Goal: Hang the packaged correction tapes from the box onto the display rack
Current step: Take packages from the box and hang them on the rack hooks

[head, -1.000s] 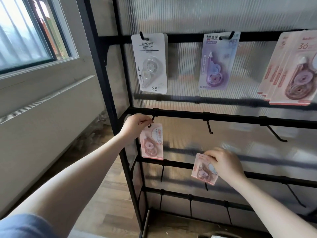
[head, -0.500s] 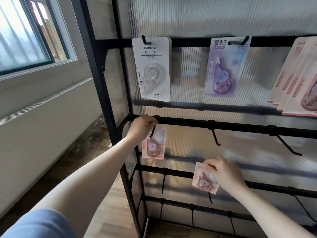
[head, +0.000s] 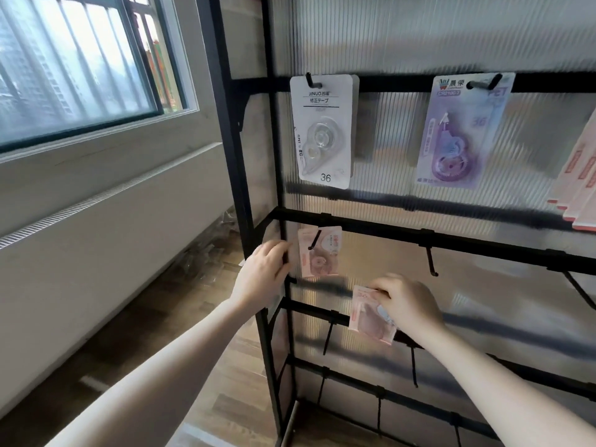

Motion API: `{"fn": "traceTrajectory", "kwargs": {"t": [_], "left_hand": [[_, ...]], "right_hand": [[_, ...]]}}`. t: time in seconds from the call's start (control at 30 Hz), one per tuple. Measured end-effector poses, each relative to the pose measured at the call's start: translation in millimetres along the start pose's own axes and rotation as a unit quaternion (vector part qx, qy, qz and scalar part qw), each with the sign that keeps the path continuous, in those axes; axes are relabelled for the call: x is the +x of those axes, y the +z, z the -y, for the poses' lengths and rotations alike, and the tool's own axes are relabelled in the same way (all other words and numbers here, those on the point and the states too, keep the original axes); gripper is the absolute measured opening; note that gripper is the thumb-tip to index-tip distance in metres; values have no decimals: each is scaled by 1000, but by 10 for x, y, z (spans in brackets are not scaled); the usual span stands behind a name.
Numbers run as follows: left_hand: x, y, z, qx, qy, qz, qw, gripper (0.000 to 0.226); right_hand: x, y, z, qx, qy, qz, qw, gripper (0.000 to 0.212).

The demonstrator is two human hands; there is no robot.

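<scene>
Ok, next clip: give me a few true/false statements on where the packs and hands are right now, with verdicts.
1. The right hand holds a pink pack. True.
2. The left hand grips the white pack on the top rail. False: it is lower, beside the small pink pack, and holds nothing.
3. The small pink pack hangs on a hook of the second rail. True.
4. The purple pack lies on the floor. False: it hangs on the top rail, right of the white pack.
5. The hook above the right hand is bare. True.
</scene>
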State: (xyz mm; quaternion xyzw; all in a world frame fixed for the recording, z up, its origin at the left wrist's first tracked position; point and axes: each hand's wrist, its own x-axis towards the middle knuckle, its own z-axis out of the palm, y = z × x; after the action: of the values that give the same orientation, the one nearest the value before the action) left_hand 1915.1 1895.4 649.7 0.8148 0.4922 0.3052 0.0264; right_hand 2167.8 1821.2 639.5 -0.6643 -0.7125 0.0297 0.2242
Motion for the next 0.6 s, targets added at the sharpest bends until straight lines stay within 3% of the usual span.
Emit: {"fn": "traceTrajectory", "kwargs": {"t": [0.13, 0.4, 0.6], "left_hand": [[-338, -67, 43, 41, 3, -4, 999, 33], [-855, -90, 80, 75, -83, 12, 994, 43], [-1089, -123, 95, 92, -104, 18, 990, 42]], "right_hand": [[93, -42, 210, 20, -50, -11, 998, 20], [414, -206, 652, 64, -148, -52, 985, 18], [744, -171, 905, 76, -179, -46, 980, 20]]}}
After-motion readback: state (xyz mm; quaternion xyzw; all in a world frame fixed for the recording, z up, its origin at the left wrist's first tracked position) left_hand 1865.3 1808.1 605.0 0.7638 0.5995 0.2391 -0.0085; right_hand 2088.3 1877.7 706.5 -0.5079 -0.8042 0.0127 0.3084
